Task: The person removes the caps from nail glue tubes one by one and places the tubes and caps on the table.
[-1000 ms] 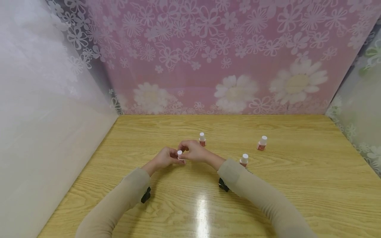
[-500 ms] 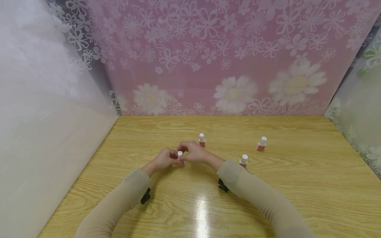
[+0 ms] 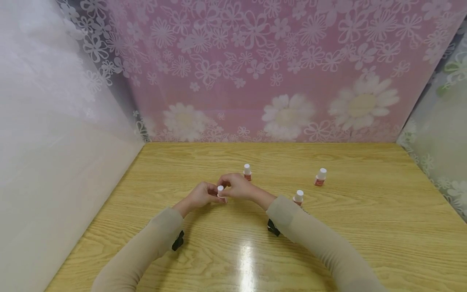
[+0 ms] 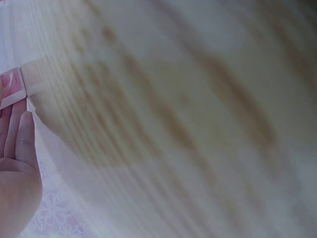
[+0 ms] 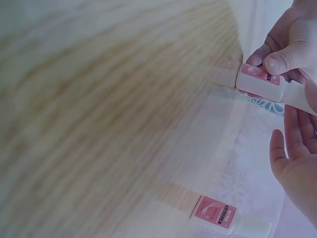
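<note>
table [image 3: 328, 227]: glossy wood grain | bottle [image 5: 267, 84]: smooth white plastic

Wooden worktop [image 3: 365, 227], pale grain, glare patch near front edge. Three white-capped bottles stand on it: rear [image 3: 247, 172], right [image 3: 320, 177], and near [image 3: 298, 197] beside the sleeve.

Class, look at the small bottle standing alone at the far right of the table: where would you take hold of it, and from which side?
Probably pinch the far-right bottle round its white cap or the body just beneath, coming from above and the near side. It stands upright, slim, with bare table all round, so nothing blocks the way. The right hand is the nearer one, though it is now at the bottle gripped by the left hand.
</note>
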Demonstrator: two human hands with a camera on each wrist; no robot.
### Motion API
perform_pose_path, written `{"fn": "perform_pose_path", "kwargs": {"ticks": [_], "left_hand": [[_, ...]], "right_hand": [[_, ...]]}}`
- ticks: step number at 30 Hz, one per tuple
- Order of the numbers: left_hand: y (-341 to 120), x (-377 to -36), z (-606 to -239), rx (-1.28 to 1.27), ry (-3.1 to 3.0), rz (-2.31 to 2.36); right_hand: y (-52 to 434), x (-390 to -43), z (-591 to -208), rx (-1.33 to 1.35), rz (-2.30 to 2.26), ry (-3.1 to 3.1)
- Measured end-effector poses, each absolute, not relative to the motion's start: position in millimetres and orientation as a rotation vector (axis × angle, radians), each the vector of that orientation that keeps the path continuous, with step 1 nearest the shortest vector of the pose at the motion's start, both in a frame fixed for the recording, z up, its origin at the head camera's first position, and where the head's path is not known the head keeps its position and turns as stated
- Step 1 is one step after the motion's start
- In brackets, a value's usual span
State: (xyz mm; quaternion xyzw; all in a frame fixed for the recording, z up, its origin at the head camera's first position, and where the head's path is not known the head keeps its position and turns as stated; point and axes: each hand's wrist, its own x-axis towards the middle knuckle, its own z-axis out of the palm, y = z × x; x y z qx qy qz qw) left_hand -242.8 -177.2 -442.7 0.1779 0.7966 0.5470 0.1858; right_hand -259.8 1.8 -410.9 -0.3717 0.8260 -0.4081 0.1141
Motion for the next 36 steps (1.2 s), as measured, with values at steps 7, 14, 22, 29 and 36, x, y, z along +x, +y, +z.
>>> {"fn": "perform_pose_path", "kwargs": {"ticks": [7, 14, 22, 29, 36], "left_hand": [[-176.6, -242.9, -443.3, 0.473, 2.262, 1.528], [-177.6, -242.5, -444.7, 0.491, 2.234, 1.544], [-172.6, -229.7, -421.2, 0.473, 2.234, 1.528], [-174.8, -234.5, -426.1, 0.460, 2.185, 1.558], [-176.8, -241.4, -438.6, 0.456, 2.223, 1.550]], "right_hand": [[3.2, -259.8, -410.3, -1.175, -1.185, 2.395], [3.0, -259.5, -411.4, -1.163, -1.147, 2.426], [1.6, -259.3, -415.5, -1.071, -1.191, 2.461], [1.7, -259.2, -413.4, -1.075, -1.222, 2.442], [2.2, -259.3, -411.7, -1.112, -1.246, 2.391]]}}
